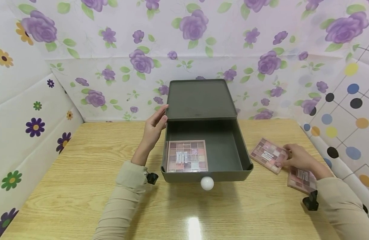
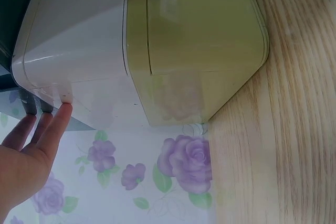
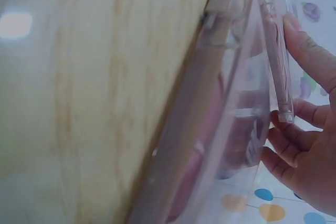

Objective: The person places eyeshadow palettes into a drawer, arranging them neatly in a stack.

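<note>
A drawer unit with a dark grey top (image 1: 200,100) stands on the table, its upper drawer (image 1: 224,146) pulled out by a white round knob (image 1: 207,183). One eyeshadow palette (image 1: 187,163) lies at the left inside the drawer. My left hand (image 1: 152,130) rests against the unit's left side, fingers extended; in the left wrist view its fingertips touch the white tier (image 2: 79,35). At the right, my right hand (image 1: 296,156) pinches a second eyeshadow palette (image 1: 266,155) by its right edge, thumb on one face. A third palette (image 1: 301,180) lies under the right wrist.
Below the white tier, the unit has a yellow-green tier (image 2: 205,24) resting on the wooden table (image 1: 97,156). A flowered sheet (image 1: 112,90) hangs right behind the unit, and a dotted sheet (image 1: 346,110) borders the right side.
</note>
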{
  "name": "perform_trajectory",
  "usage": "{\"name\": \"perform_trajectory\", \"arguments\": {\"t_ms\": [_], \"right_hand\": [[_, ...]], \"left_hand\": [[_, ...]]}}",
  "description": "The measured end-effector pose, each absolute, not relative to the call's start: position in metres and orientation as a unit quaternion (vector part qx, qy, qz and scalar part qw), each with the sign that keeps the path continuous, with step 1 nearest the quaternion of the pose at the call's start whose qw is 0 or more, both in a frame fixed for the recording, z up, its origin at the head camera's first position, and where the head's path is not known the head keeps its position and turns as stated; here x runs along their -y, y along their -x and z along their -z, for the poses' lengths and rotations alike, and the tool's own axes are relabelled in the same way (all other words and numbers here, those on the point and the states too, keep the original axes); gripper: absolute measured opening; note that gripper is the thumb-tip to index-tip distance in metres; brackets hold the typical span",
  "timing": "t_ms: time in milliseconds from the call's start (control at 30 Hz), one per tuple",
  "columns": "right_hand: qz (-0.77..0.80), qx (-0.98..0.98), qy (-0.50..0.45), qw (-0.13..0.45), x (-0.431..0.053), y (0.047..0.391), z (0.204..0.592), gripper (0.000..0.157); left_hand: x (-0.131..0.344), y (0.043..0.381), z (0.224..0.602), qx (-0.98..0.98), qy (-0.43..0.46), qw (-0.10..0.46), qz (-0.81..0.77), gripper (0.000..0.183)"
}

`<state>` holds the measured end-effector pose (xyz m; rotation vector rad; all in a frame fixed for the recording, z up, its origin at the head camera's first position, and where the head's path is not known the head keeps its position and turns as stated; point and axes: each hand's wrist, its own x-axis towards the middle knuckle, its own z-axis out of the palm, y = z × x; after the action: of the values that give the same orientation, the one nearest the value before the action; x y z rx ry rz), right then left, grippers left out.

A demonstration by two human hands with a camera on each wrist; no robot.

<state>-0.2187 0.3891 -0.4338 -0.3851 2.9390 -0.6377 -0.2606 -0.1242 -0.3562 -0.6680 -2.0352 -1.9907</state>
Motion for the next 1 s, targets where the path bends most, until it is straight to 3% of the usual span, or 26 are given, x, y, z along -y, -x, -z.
{"name": "perform_trajectory", "arguments": {"t_ms": [167,400,733,1000], "right_hand": [[0.223,-0.967,0.088,0.088,-0.386,0.216,0.430,0.089],[0.263,-0.960,0.073,0.066,-0.384,0.213,0.428,0.091],[0.403,-0.911,0.052,0.061,-0.387,0.206,0.422,0.064],[0.555,-0.831,0.033,0.038,-0.388,0.204,0.415,0.044]], "left_hand": [[0.123,0.260,0.354,0.694,0.221,0.105,0.677,0.043],[0.124,0.260,0.355,0.692,0.220,0.105,0.680,0.042],[0.124,0.262,0.359,0.690,0.231,0.116,0.677,0.051],[0.124,0.262,0.359,0.689,0.227,0.113,0.679,0.047]]}}
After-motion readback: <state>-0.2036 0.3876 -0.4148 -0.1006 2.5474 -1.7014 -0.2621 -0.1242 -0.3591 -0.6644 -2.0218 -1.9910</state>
